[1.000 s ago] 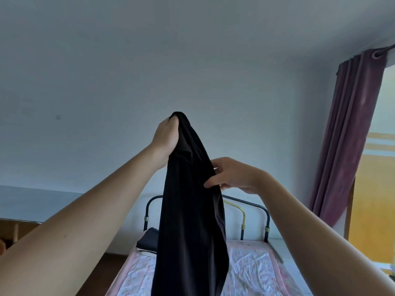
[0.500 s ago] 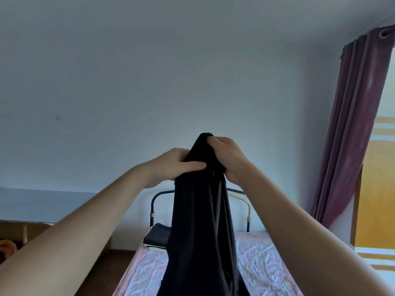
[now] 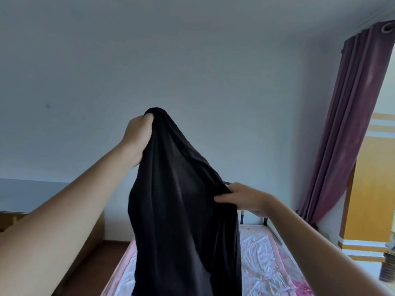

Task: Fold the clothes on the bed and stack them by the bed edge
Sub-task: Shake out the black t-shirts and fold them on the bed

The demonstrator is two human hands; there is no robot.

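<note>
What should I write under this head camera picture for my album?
Left hand grips a black garment high, right hand pinches its edge, above the pink bed.

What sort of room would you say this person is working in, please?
Most likely a bedroom: a bed with a pink floral sheet and a metal headboard rail stands ahead, a purple curtain hangs at the right, and both hands hold up a black garment.

The single head-worn camera looked forward along both raised arms, tilted up toward the wall [image 3: 192, 60] and curtain [image 3: 350, 129]. The bed [image 3: 263, 259] occupied only the lower edge, close below.
</note>
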